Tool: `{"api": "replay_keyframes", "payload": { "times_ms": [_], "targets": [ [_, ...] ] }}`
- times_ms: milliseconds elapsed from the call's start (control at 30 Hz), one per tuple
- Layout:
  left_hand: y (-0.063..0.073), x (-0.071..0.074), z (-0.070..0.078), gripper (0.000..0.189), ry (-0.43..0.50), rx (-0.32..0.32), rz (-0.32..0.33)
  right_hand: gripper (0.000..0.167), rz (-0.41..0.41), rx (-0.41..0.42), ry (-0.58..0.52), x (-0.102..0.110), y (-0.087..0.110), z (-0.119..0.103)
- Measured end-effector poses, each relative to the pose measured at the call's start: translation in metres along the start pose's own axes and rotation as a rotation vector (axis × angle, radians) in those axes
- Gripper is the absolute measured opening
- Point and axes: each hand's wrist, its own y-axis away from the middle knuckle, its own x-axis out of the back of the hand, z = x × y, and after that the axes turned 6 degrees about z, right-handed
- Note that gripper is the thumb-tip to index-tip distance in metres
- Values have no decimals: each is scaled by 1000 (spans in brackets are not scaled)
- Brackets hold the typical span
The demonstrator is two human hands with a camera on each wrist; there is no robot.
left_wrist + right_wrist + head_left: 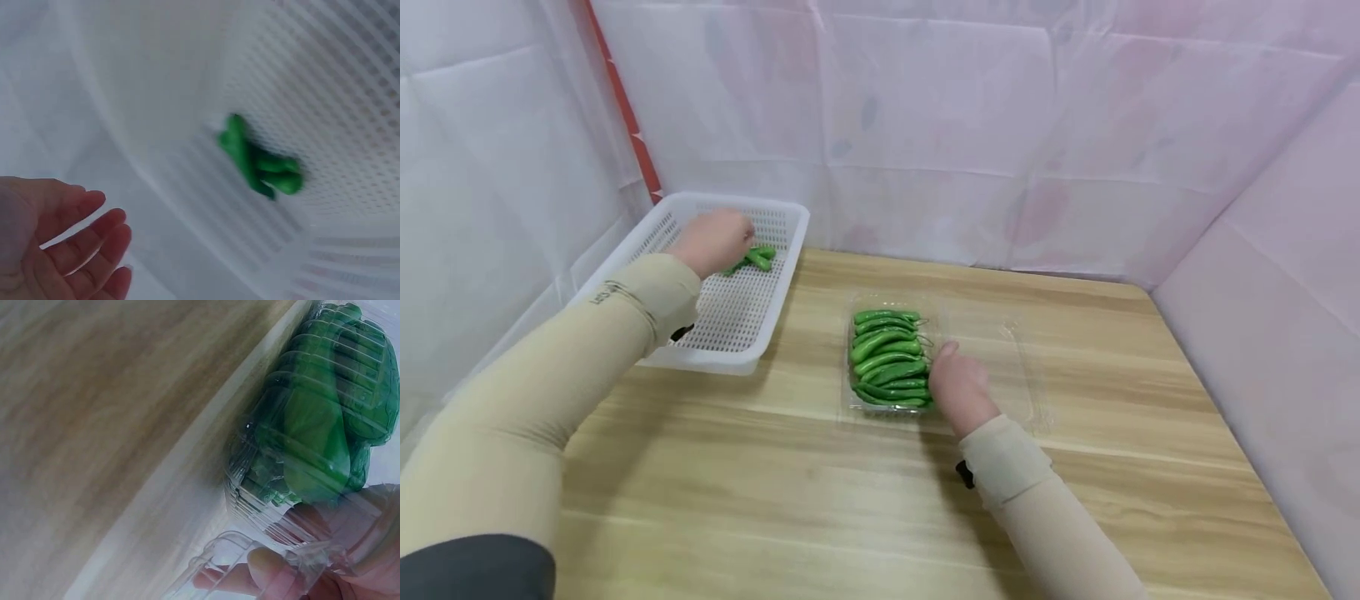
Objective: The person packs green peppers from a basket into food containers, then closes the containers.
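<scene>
Over the far part of a white plastic basket [762,329] is my left hand [718,239]. In the left wrist view, the left hand's [75,240] fingers are loosely bent and hold nothing. A few green peppers [247,156] lie in the basket, apart from that hand. A clear plastic box [880,302] stands mid-table, packed with a row of long green peppers [887,354]. My right hand [961,385] grips the box's right side, where its open lid [1011,367] joins. Up close, the right hand's [275,575] fingers show partly through the clear plastic.
The wooden table [820,500] is bounded by pale sheeting [925,125] at the back and sides. The basket stands at the table's left, close to the sheeting. A red strip [625,108] runs down the back left corner.
</scene>
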Motion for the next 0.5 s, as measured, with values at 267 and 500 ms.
{"api": "replay_keyframes", "payload": {
  "times_ms": [267,500],
  "targets": [
    [-30,-42,-32,18,-124,31,-73,51,19,-15,28,-8,4,-1],
    [-34,-68,-43,17,-148,73,-133,51,19,-25,21,-9,8,-9]
  ]
}}
